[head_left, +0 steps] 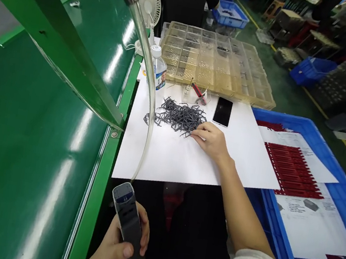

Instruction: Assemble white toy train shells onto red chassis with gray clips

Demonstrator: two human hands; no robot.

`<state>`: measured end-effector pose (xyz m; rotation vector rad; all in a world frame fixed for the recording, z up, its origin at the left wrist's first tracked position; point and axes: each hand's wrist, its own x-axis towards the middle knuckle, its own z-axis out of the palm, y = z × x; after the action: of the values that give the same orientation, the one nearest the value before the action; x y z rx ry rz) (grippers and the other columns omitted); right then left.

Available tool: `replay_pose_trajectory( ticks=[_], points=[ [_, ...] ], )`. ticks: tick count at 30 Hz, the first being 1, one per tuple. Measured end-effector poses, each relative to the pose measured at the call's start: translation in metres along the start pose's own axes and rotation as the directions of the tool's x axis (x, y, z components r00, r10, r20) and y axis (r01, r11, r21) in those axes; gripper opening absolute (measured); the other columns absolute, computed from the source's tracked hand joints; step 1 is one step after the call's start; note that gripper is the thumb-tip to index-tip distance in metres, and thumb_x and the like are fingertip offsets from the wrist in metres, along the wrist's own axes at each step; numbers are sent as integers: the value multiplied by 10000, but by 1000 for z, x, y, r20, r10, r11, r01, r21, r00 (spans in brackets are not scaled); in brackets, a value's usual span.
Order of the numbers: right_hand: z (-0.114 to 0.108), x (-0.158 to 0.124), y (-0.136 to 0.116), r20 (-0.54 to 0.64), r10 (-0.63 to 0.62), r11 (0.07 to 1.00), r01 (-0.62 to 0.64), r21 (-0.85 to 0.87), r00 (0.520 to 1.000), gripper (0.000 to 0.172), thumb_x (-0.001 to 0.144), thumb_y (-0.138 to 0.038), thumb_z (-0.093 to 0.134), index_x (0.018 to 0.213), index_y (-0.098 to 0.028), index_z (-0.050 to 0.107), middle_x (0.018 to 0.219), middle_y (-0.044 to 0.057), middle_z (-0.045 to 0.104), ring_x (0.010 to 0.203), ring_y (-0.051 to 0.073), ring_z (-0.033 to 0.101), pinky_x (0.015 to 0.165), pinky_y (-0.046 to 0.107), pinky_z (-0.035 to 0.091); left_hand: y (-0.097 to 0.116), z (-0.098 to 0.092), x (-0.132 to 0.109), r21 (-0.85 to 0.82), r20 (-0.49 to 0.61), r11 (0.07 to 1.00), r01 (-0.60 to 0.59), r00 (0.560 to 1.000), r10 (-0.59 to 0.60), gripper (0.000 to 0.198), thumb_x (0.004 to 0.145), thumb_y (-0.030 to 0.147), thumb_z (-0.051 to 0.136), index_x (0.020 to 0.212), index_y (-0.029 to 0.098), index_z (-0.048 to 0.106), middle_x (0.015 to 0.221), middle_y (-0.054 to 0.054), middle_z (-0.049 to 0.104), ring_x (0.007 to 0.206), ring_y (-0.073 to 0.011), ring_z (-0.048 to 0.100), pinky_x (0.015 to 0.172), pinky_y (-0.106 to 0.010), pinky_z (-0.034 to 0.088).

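My left hand [117, 243] is at the bottom of the view, shut around a dark handheld tool [129, 227] with a grey head. A transparent hose [151, 100] runs from the tool's top end up toward the green frame. My right hand [210, 140] rests on a white sheet [168, 159], its fingertips at the edge of a tangled pile of grey wire-like clips [178, 116]. Nothing shows held in those fingers. Beyond the pile stands a small transparent box [196, 94] with a red-handled tool in it.
A black phone [222, 111] and a water bottle [158, 68] lie near a compartment tray of small metal parts [215, 61]. To the right, a blue crate [317, 170] holds papers and red strips. A green conveyor [41, 148] and a small fan [148, 5] are to the left.
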<state>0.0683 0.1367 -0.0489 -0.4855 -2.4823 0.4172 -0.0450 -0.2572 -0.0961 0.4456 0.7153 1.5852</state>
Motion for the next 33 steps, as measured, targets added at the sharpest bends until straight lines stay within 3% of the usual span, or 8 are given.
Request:
replay_pose_trajectory(
  ticks=[3, 7, 14, 18, 23, 26, 29, 33],
  points=[
    [-8, -10, 11, 36, -299, 945, 301, -128, 954, 294, 1109, -224, 648, 870, -248, 817, 885, 49, 765, 794, 185, 652, 716, 327, 477, 2, 0, -2, 37, -62, 999, 20, 998, -18, 528, 943, 612, 882, 1204, 208, 663, 906, -38, 704, 733, -168, 685, 717, -297, 573],
    [-21, -27, 22, 71, -365, 873, 368, -320, 928, 327, 1119, -160, 606, 854, -229, 784, 850, 30, 782, 717, 162, 624, 639, 317, 413, 0, -4, -3, 84, -122, 996, -14, 992, 24, 525, 907, 585, 928, 1151, 195, 675, 889, -45, 713, 706, -180, 694, 684, -302, 575],
    [-45, -52, 43, 104, -112, 924, 142, -356, 988, 347, 1154, -301, 567, 930, -231, 823, 920, 60, 832, 776, 182, 693, 670, 316, 454, -2, -6, -1, 131, -153, 991, -36, 987, 56, 524, 878, 584, 954, 1128, 203, 695, 861, -37, 726, 675, -176, 700, 647, -280, 572],
    [-54, -59, 44, 103, 138, 920, -89, -382, 985, 335, 1110, -251, 521, 1224, -222, 835, 1217, 108, 841, 967, 234, 745, 770, 341, 536, 3, -3, -4, 233, -116, 972, 19, 993, 9, 494, 883, 561, 956, 1101, 187, 716, 878, -40, 715, 678, -171, 694, 615, -259, 539],
    [-37, -48, 12, -88, 513, 793, -511, -332, 854, 367, 1090, -358, 590, 1292, -148, 814, 1237, 169, 820, 952, 297, 756, 910, 435, 597, 5, 5, 1, 324, -99, 944, 69, 994, -39, 425, 956, 545, 886, 1062, 164, 732, 944, -60, 706, 733, -193, 722, 711, -324, 604],
    [-19, -34, -14, -48, 601, 727, -570, -382, 798, 412, 1088, -508, 652, 1215, -165, 842, 1228, 181, 802, 1108, 349, 739, 902, 437, 597, 2, 8, 2, 332, -100, 942, 55, 995, -22, 459, 966, 573, 873, 1117, 163, 732, 989, -70, 716, 673, -173, 720, 628, -283, 568],
    [-10, -28, -28, -2, 635, 705, -581, -407, 773, 356, 1087, -460, 666, 1129, -169, 868, 1272, 188, 796, 1231, 372, 704, 919, 441, 604, 2, 10, -1, 308, -117, 951, 22, 993, 15, 492, 995, 626, 823, 1194, 186, 729, 992, -64, 740, 619, -164, 719, 574, -264, 556],
    [-17, -46, -23, 84, 497, 845, -460, -272, 864, 320, 1042, -185, 582, 1179, -188, 872, 1331, 137, 823, 1259, 339, 720, 1074, 485, 602, 12, 11, -3, 338, -138, 939, 56, 990, -10, 435, 1020, 590, 808, 1104, 165, 770, 978, -81, 782, 671, -207, 777, 613, -293, 601]
  ],
)
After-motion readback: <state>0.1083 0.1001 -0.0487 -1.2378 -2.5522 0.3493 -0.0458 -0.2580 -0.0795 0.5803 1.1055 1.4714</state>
